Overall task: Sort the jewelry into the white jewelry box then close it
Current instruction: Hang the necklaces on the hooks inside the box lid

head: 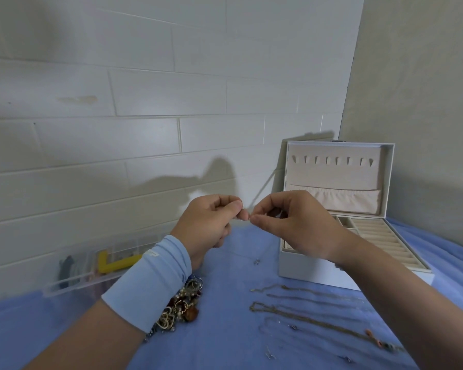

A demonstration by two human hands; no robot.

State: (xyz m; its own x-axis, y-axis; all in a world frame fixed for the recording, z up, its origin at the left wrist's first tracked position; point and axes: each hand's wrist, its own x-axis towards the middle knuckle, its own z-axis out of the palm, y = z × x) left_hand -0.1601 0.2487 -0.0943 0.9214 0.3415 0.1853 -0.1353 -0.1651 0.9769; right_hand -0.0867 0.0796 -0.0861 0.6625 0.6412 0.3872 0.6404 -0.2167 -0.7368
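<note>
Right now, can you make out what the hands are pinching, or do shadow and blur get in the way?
Head view: light is even, no glare; the left hand and right hand throw a soft shadow on the white brick wall. Head view: the tiny piece between their fingers is too small to identify; the clear plastic organiser box is blurred; wall lines bow.

My left hand [209,225] and right hand [292,225] are raised, fingertips nearly touching, both pinching one small piece [246,219]; band [147,284] on left wrist.
</note>
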